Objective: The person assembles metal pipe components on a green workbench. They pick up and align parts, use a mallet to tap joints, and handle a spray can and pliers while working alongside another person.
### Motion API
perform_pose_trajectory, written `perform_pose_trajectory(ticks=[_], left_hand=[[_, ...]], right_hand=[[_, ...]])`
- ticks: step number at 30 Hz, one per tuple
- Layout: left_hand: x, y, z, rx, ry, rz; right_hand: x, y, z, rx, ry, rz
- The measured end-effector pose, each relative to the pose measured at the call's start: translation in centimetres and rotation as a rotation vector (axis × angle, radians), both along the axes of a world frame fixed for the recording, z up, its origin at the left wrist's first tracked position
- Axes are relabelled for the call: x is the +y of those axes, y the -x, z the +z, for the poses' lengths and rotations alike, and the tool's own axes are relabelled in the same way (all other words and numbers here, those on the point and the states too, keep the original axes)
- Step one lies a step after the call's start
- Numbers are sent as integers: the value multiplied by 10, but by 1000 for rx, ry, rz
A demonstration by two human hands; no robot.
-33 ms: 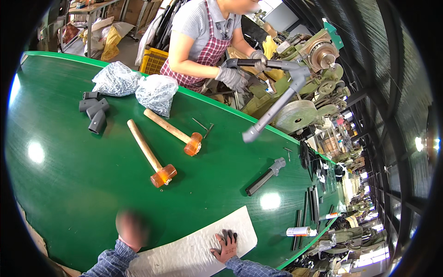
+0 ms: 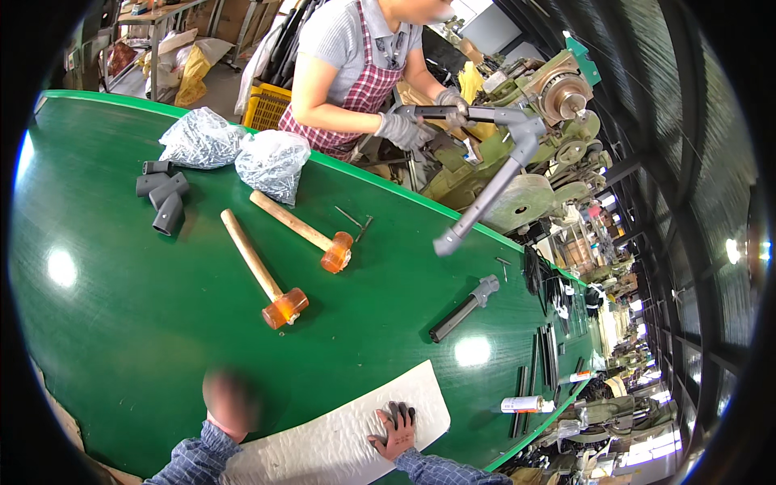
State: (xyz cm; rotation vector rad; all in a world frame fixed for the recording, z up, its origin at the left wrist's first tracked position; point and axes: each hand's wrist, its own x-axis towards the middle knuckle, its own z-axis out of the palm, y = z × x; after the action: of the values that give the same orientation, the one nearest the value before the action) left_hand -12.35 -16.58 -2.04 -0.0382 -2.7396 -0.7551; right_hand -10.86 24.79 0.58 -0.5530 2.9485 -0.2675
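Note:
My right hand (image 2: 395, 432) lies flat with fingers spread on a white padded sheet (image 2: 331, 432) along the near side of the green table. My left hand (image 2: 230, 402) rests at the left end of that sheet; a blur covers it, so its fingers cannot be made out. Farther in, two mallets with wooden handles and orange heads lie side by side, the nearer mallet (image 2: 285, 308) and the farther mallet (image 2: 336, 252). To the right of them is a short black tube with a grey joint (image 2: 465, 309). Neither mallet nor tube is touched by my hands.
Across the table, a person in a checked apron (image 2: 377, 97) and grey gloves holds a dark jointed tube frame (image 2: 493, 186) over the far edge. Clear bags of screws (image 2: 273, 164) and grey pipe fittings (image 2: 168, 194) sit at far left. A spray can (image 2: 521, 405) lies beside black strips (image 2: 550, 356) at right.
The free end of the tube frame held by the other person has swung slightly right and down. My own hands stay in place.

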Motion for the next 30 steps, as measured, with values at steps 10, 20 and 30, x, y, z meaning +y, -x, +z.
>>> perform_pose_trajectory(ticks=[10, 20, 30], left_hand=[[-3, 12, 38, -228, -126, -31], [-9, -30, -13, 27, 148, -206], [-12, -35, -31, -18, 407, -260]], right_hand=[[-1, 1, 2, -7, -5, 14], [-1, 1, 3, 0, -19, 7], [0, -2, 3, 10, -19, 7]])
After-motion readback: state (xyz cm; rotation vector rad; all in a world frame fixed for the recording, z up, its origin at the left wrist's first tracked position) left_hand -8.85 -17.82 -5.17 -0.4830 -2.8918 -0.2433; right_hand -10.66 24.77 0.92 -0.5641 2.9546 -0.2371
